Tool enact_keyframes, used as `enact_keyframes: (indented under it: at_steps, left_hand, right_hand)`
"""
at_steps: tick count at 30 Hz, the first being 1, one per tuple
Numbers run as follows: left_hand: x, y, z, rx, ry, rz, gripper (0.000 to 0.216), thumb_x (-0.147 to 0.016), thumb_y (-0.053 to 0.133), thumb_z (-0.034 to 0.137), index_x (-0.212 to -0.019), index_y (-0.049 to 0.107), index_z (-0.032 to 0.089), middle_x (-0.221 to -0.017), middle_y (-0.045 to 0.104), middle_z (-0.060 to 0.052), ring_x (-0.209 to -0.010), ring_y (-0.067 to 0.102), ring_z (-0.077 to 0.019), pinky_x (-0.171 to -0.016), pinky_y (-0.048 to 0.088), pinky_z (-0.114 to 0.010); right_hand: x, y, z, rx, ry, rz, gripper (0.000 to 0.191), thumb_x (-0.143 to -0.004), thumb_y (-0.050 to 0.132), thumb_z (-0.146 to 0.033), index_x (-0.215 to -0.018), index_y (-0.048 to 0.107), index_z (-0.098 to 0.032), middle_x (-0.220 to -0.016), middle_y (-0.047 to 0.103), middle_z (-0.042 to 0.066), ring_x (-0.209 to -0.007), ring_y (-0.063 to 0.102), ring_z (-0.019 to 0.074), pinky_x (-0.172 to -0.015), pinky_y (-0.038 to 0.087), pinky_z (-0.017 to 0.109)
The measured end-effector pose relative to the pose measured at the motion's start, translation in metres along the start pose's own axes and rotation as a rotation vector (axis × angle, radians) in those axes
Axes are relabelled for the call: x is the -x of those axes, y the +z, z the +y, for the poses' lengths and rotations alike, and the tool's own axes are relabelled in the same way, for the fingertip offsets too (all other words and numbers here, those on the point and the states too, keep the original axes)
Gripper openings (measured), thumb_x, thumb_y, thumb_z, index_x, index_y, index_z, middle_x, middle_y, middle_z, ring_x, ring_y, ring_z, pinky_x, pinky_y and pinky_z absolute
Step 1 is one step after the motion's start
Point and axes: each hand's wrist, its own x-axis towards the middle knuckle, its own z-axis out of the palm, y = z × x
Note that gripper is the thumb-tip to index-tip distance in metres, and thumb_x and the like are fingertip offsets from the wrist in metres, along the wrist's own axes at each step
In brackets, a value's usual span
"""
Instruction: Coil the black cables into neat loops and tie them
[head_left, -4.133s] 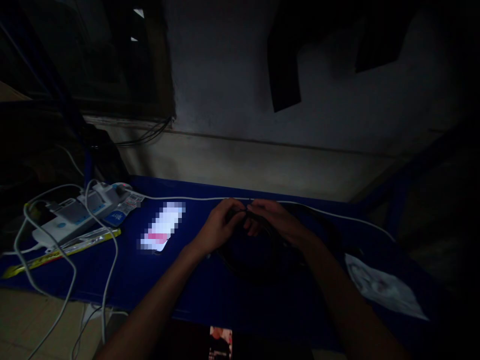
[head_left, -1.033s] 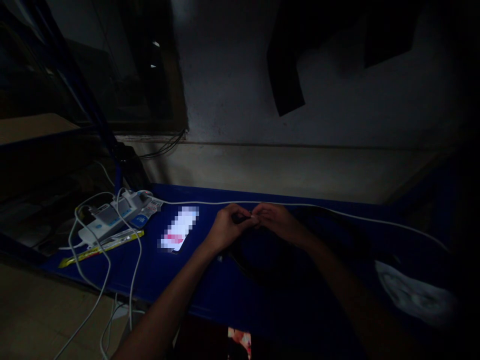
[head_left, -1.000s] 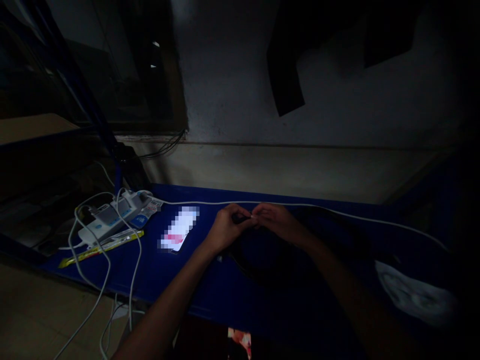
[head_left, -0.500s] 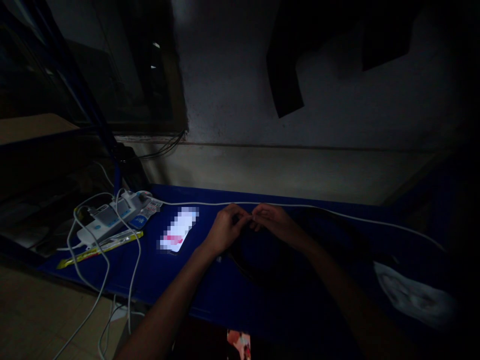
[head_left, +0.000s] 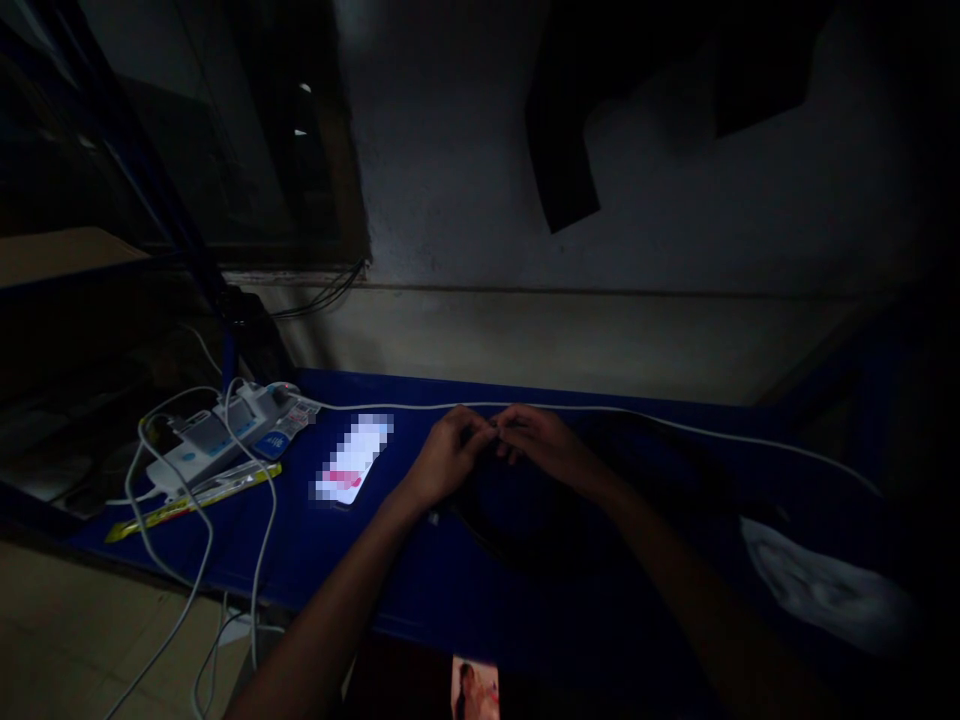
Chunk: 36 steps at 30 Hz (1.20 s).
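Over the blue table (head_left: pixel 427 600), my left hand (head_left: pixel 452 452) and my right hand (head_left: pixel 541 445) meet at their fingertips. Both are closed in a pinch. Whatever sits between the fingers is too small and dark to make out. Beneath and to the right of my hands lies a dark, cord-like loop (head_left: pixel 487 540), hard to see in the gloom. A phone (head_left: pixel 352 460) with a lit, blurred-out screen lies left of my left hand. Behind my hands a white cable (head_left: pixel 637 412) runs along the table's back edge.
At the left stand a white power strip (head_left: pixel 196 455) with plugs and tangled white cords, a yellow wrapper (head_left: pixel 195 500) and a blue card-like packet (head_left: pixel 274 443). A pale plastic bag (head_left: pixel 817 590) lies at the right. A wall (head_left: pixel 465 200) rises behind. A lit picture (head_left: pixel 475 690) shows below the front edge.
The whole view has shifted slightly, so most things appear a little farther left. My hands stay pinched together at the fingertips, with only a slight change in the fingers.
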Motion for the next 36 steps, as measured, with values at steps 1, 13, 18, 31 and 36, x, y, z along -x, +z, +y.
enact_keyframes:
  at_steps: [1,13,18,31,36]
  left_hand:
    - [0.0,0.0,-0.001,0.026,-0.032,0.002,0.02,-0.101,0.066,0.034,-0.093,0.073,0.017,-0.099,0.072,-0.007,-0.096,0.066,-0.0206,-0.09,0.049,-0.034]
    - [-0.002,0.003,-0.011,0.322,-0.288,0.012,0.042,-0.092,0.073,0.055,-0.092,0.074,0.013,-0.082,0.07,-0.004,-0.072,0.059,-0.0137,-0.066,0.042,-0.025]
    - [-0.003,0.004,-0.011,0.518,-0.377,0.001,0.044,-0.084,0.082,0.056,-0.09,0.076,0.013,-0.079,0.071,-0.003,-0.067,0.059,-0.0117,-0.065,0.041,-0.024]
    - [-0.001,0.001,0.002,0.568,-0.439,0.03,0.038,-0.083,0.084,0.052,-0.085,0.077,0.014,-0.076,0.073,-0.003,-0.063,0.06,-0.0116,-0.062,0.042,-0.024]
    - [0.0,0.002,0.001,0.515,-0.371,0.033,0.038,-0.085,0.083,0.052,-0.085,0.078,0.015,-0.077,0.075,-0.004,-0.065,0.062,-0.0128,-0.065,0.045,-0.026]
  right_hand:
    - [0.0,0.0,-0.001,0.011,-0.011,-0.006,0.028,-0.091,0.074,-0.049,-0.098,0.067,-0.022,-0.091,0.071,0.004,-0.079,0.07,0.018,-0.065,0.055,0.031]
    - [0.005,-0.003,-0.006,0.084,-0.057,-0.089,0.024,-0.095,0.072,-0.045,-0.104,0.067,-0.024,-0.082,0.068,0.001,-0.076,0.066,0.0171,-0.066,0.051,0.03]
    - [0.006,-0.001,-0.01,0.063,-0.052,-0.088,0.024,-0.092,0.075,-0.045,-0.101,0.069,-0.023,-0.083,0.069,0.001,-0.076,0.067,0.0165,-0.065,0.051,0.029]
    - [0.005,0.001,-0.008,0.066,-0.026,-0.018,0.023,-0.085,0.083,-0.043,-0.093,0.074,-0.024,-0.09,0.074,0.003,-0.077,0.069,0.0178,-0.062,0.051,0.029]
    - [0.005,0.001,-0.008,0.071,0.01,0.0,0.024,-0.085,0.082,-0.043,-0.091,0.072,-0.023,-0.083,0.075,0.003,-0.071,0.068,0.017,-0.06,0.05,0.029]
